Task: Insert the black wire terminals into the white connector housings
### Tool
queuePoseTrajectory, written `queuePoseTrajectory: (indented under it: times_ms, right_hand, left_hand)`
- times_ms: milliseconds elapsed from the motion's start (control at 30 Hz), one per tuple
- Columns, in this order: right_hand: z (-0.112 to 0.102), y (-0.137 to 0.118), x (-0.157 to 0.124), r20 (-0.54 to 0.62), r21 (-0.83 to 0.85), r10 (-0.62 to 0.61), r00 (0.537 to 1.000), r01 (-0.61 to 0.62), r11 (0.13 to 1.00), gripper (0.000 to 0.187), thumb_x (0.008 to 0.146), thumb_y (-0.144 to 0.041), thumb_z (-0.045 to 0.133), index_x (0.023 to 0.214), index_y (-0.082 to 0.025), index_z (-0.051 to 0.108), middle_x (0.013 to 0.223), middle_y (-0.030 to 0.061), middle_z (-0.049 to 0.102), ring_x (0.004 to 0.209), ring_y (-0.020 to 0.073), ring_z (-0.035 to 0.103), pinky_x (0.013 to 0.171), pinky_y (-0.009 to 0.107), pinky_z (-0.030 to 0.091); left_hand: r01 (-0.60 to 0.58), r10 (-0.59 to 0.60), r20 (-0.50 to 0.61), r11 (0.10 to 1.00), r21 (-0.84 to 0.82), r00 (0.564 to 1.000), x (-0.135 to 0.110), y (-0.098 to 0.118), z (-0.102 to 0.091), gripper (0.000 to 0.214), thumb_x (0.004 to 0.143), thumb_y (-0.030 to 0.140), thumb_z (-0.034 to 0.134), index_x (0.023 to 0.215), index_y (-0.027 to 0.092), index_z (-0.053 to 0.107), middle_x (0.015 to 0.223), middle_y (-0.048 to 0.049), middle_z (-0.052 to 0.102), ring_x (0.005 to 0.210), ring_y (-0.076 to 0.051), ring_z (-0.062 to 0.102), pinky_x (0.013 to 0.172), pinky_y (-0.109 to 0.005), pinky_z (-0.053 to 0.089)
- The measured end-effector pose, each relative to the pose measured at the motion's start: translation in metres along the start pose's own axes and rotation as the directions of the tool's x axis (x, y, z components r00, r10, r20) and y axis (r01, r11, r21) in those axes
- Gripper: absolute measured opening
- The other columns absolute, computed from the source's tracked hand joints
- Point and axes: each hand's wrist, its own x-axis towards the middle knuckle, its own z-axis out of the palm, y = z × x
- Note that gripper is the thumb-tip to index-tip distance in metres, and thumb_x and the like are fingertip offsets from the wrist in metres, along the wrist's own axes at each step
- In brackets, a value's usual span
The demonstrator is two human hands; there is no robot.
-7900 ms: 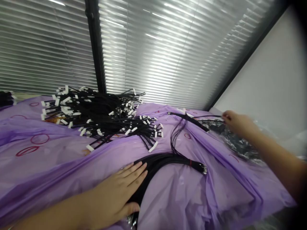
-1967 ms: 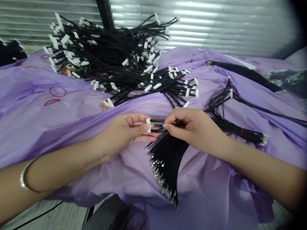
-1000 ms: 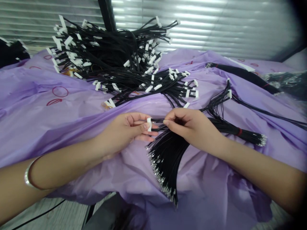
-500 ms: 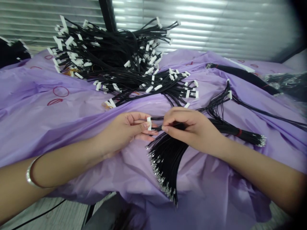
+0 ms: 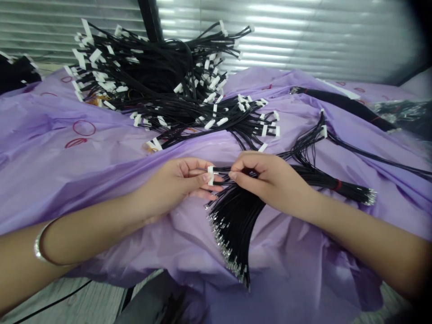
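Observation:
Between thumb and fingers, my left hand point(image 5: 189, 180) grips a small white connector point(image 5: 211, 176), with black wires running from it to the right. My right hand point(image 5: 261, 175) is closed in a pinch on a thin black wire point(image 5: 223, 173), its metal end close to the connector's right side. Below both hands, a fanned bundle of black wires point(image 5: 238, 220) with silvery crimped terminals hangs over the purple sheet. To the right the bundle continues past my right hand to a red band point(image 5: 338, 185) and more bare terminals.
A big heap of black wires with white connectors point(image 5: 151, 72) lies at the back. Further right are another banded wire bundle point(image 5: 347, 108) and a clear plastic bag point(image 5: 405, 112). Red rubber bands point(image 5: 84, 128) lie on the purple sheet point(image 5: 111, 166). Blinds point(image 5: 270, 36) stand behind.
My right hand has shifted very slightly right, away from the connector, and a wire's metal end now shows beside it. My left hand keeps its hold on the connector.

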Motion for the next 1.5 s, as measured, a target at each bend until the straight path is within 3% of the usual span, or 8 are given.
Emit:
queuePoseTrajectory:
  times_ms: [667,900,1500]
  right_hand:
    - [-0.0038,-0.0039,-0.0025,0.068,0.0,0.015,0.998,-0.015,1.0,0.015,0.085,-0.012,0.053,0.071,-0.013,0.057,0.07,-0.0012,0.054,0.065,0.0094,0.05,0.061,0.023,0.037]
    - [-0.0031,-0.0057,-0.0015,0.063,-0.018,0.039,0.997,-0.038,0.999,0.016,0.085,-0.013,0.054,0.07,-0.014,0.057,0.066,-0.0026,0.052,0.062,0.008,0.047,0.058,0.022,0.036]
    - [-0.0002,-0.004,-0.0027,-0.007,-0.106,-0.042,0.999,0.041,0.993,0.013,0.082,-0.01,0.056,0.069,-0.015,0.056,0.068,-0.0009,0.053,0.064,0.0098,0.048,0.06,0.022,0.037]
  left_hand:
    - [0.008,-0.005,-0.028,0.995,0.102,1.0,-0.0014,0.0009,0.0027,0.011,0.077,0.016,0.067,0.086,0.016,0.061,0.083,0.0015,0.072,0.077,-0.012,0.07,0.064,-0.017,0.057]
    - [0.007,-0.006,-0.018,0.995,0.097,1.0,-0.0018,0.0009,0.0028,0.011,0.078,0.015,0.066,0.087,0.015,0.061,0.082,0.0011,0.072,0.077,-0.012,0.07,0.066,-0.019,0.057]
    - [0.046,-0.048,0.015,0.994,0.096,0.999,-0.0004,0.0006,0.0014,0.011,0.079,0.017,0.065,0.09,0.016,0.065,0.087,-0.0019,0.072,0.077,-0.013,0.069,0.07,-0.022,0.056]
